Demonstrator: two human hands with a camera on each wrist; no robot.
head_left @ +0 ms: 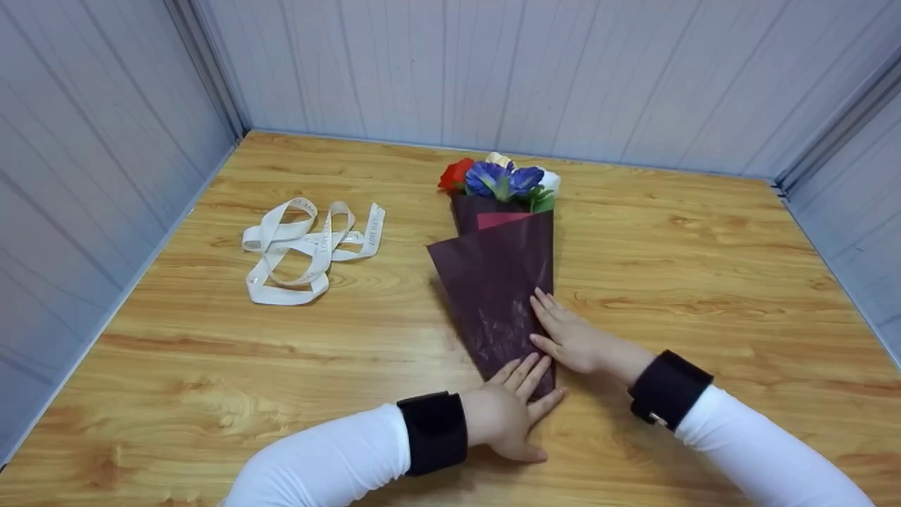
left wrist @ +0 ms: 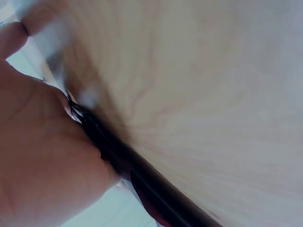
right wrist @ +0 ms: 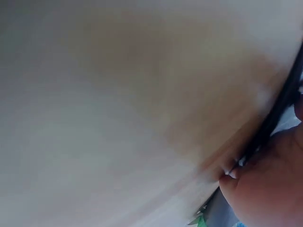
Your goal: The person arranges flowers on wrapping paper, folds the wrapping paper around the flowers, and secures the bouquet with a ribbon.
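Observation:
A bouquet wrapped in dark purple paper (head_left: 503,282) lies on the wooden table, its narrow end toward me. Red, blue, cream and white artificial flowers (head_left: 503,179) show at its far end. My left hand (head_left: 510,415) rests with spread, straight fingers on the lower end of the wrap. Along the right edge, my right hand (head_left: 574,341) touches the paper with extended fingers. In the left wrist view, the wrap's dark edge (left wrist: 156,189) runs beside the palm. The right wrist view shows the dark edge (right wrist: 270,123) next to the fingers. The stems are hidden inside the paper.
A loosely looped white ribbon (head_left: 303,250) with printed lettering lies on the left of the table (head_left: 704,282). Pale panelled walls (head_left: 549,70) stand along the back and both sides. A black band (head_left: 672,387) encircles each wrist.

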